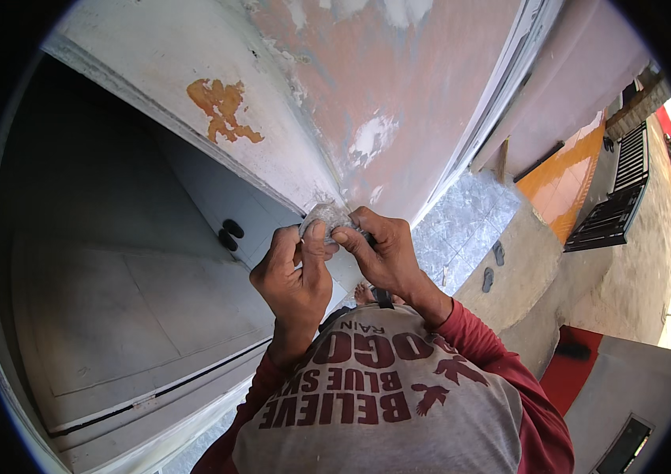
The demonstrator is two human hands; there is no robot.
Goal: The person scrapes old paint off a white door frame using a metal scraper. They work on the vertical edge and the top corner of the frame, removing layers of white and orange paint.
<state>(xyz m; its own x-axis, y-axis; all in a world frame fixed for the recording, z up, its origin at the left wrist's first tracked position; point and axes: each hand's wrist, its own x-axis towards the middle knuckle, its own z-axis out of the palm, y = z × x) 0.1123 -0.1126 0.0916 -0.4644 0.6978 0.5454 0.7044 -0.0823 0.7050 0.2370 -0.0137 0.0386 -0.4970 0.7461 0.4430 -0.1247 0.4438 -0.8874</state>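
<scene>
Pinched between both hands is a small dusty grey-white piece (330, 218), perhaps worn sandpaper; its exact kind cannot be told. My left hand (297, 272) grips its left side between thumb and fingers. On the other side my right hand (387, 247) has thumb and forefinger on its edge. Something black shows at the right fingers, mostly hidden. Just beyond the piece rises the corner of a patchy wall, with a whitish face (217, 53) on the left and a worn pink face (406, 77) on the right.
A grey door panel (146, 308) stands at the left, with dark slippers (230, 235) on the floor behind it. To the right are a blue-grey tiled floor (465, 219), grey sandals (493, 266) on concrete, and a black metal gate (614, 201). Bare toes (364, 292) show below my hands.
</scene>
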